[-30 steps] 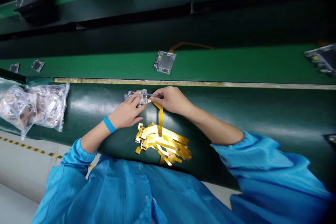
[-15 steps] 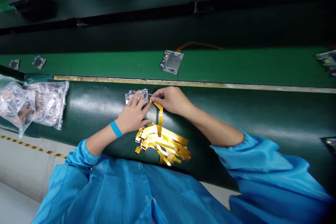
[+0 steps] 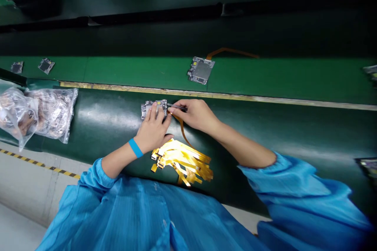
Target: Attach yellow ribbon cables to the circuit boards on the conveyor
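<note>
My left hand point(image 3: 153, 128) rests its fingertips on a small circuit board point(image 3: 148, 106), pressing it against the dark green surface. Its thumb lies out to the side, off the board. In my right hand point(image 3: 198, 113) a slim dark pair of tweezers point(image 3: 178, 106) is pinched, with the tips at the board's right edge. An orange flex cable point(image 3: 182, 125) runs from that edge down to the right; its end at the board is partly hidden by my fingers. Close below my hands lies a pile of shiny flex cables point(image 3: 182, 160).
On the green belt point(image 3: 132, 70) beyond a pale edge strip point(image 3: 126, 88) lies another board point(image 3: 202, 70) with a flex cable attached. Two smaller boards, one of them here point(image 3: 46, 66), are at the left. Clear plastic bags point(image 3: 54, 113) of parts sit at the left.
The flex cable at the board has shifted from a sharp bend to a smooth curve. The board with a cable on the belt has moved right. Both hands keep nearly the same place.
</note>
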Demonstrator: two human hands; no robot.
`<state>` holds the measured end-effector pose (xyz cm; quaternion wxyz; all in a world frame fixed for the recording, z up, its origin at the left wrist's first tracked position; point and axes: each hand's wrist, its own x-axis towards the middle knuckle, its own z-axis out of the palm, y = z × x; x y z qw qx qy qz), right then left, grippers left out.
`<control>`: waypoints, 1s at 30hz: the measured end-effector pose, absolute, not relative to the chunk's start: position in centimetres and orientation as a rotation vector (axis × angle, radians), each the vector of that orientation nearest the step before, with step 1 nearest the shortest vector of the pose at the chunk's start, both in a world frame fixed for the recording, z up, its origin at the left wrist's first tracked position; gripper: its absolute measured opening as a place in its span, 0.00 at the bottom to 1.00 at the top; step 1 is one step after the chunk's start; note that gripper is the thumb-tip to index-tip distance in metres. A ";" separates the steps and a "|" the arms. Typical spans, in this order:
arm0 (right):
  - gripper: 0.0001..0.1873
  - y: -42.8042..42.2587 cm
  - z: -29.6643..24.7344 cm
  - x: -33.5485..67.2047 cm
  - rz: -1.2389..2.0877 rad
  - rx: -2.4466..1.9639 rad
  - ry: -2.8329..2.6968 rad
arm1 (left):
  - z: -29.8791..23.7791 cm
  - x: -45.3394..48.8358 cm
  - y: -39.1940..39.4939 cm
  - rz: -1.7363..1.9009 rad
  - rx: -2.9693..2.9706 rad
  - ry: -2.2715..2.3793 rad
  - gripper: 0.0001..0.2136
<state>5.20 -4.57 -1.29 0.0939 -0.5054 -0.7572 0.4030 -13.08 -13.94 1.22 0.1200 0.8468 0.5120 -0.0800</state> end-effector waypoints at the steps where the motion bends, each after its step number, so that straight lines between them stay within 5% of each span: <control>1: 0.18 -4.6 -1.2 5.3 1.156 -1.477 -2.259 | 1.1 -13.0 -14.0 -0.219 2.471 1.501 0.38; 4: 0.22 -4.6 -0.8 5.5 1.048 -1.457 -2.325 | 0.7 -13.0 -14.1 -0.171 2.471 1.511 0.37; 17: 0.06 -4.0 -0.2 4.6 0.983 -1.542 -2.518 | 1.1 -13.1 -14.1 -0.178 2.433 1.495 0.38; 24: 0.10 -4.1 -0.2 5.1 0.954 -1.468 -2.521 | 1.5 -13.5 -14.1 -0.138 2.380 1.484 0.36; 30: 0.17 -5.8 0.8 5.5 1.035 -0.990 -2.611 | 2.8 -16.0 -17.2 0.210 2.490 1.376 0.22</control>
